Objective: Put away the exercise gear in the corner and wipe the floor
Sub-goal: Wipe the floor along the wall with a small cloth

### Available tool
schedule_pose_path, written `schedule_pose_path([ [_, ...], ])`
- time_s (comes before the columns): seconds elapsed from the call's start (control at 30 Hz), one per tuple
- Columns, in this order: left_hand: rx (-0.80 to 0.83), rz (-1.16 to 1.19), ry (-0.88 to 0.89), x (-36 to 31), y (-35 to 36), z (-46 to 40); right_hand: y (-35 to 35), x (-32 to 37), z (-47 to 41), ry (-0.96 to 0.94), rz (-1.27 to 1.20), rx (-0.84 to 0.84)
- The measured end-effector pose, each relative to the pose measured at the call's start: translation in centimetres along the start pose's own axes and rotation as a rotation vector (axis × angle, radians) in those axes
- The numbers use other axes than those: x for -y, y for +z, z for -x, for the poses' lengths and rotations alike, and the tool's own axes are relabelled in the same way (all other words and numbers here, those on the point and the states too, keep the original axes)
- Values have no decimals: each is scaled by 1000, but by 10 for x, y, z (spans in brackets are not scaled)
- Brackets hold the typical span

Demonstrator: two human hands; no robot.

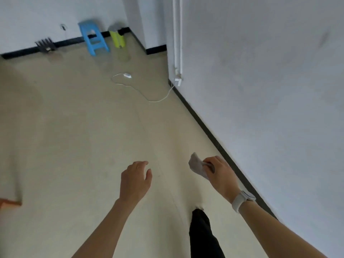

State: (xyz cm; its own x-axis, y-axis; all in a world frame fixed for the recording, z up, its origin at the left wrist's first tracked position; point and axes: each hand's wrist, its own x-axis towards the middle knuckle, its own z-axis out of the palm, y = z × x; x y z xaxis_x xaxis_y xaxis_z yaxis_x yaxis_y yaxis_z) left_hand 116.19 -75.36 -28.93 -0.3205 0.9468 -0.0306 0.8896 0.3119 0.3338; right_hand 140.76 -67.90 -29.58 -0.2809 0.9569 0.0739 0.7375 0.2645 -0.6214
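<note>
Step in hand: the wiping stage is judged to be under way or about to start, since a grey cloth is carried above the beige floor.
Right hand: seen at 4 o'clock, fingers curled and clamped on the cloth; a pale watch is worn on the wrist.
Left hand: seen at 6 o'clock, nothing held, fingers loosely bent and slightly apart.
Gear: a dark spiked item is seen at 11 o'clock against the black skirting; whether it is exercise gear cannot be told.
Other things: a blue stool and a yellow-green object stand at 12 o'clock; a white cable trails from the right wall.
Next move: the cloth has to be lowered flat onto the floor and pressed; the cable is best avoided.
</note>
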Motion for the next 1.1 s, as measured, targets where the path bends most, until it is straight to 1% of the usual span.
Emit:
schedule_pose_path([
  [0.13, -80, -9, -142, 43, -14, -75, 40, 41, -121, -114, -7, 91],
  [0.23, -84, -25, -257, 60, -32, -154, 62, 68, -215, -183, -36, 153],
  [0.43, -190, -3, -330, 78, -99, -281, 83, 138, -376, -310, -3, 205],
  [0.57, -179, 11, -440, 117, -116, -339, 120, 181, -456, -368, -18, 238],
  [0.73, -173, 34, -551, 193, -125, -423, 190, 231, -555, -403, -26, 262],
  [0.9, -196, 107, -642, 288, -157, -527, 265, 309, -667, -401, -20, 287],
  [1.1, -209, 90, -640, 401, -225, -669, 328, 413, -803, -398, -14, 250],
])
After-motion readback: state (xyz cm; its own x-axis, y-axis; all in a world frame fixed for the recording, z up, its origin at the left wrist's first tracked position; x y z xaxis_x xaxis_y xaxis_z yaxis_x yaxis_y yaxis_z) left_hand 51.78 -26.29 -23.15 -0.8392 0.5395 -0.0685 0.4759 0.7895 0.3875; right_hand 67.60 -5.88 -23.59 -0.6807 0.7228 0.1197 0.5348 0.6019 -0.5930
